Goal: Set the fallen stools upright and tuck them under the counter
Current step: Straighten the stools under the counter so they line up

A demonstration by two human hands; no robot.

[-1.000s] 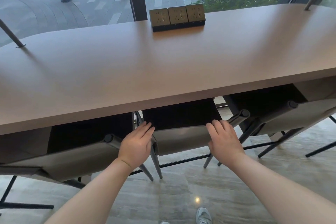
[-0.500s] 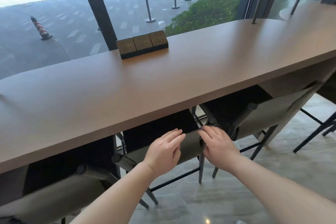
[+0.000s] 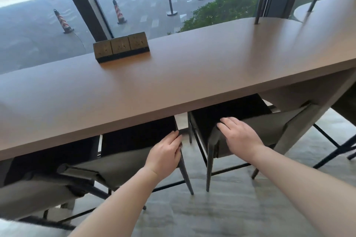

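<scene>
Table spans the view. Three stools stand upright with seats under it: left stool, middle stool, right stool. Versus 0.5 s ago, the view has swung right and the right hand has moved from the middle stool's back to the right stool's, fingers flat, pressing. Left hand stays on the middle back's right end, fingers straight, not gripping. Socket block on the table: markings too blurred to read.

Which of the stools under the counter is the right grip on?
The stool beside the slanted support: the right grip rests on its backrest. The left grip touches the next stool leftward.
</scene>
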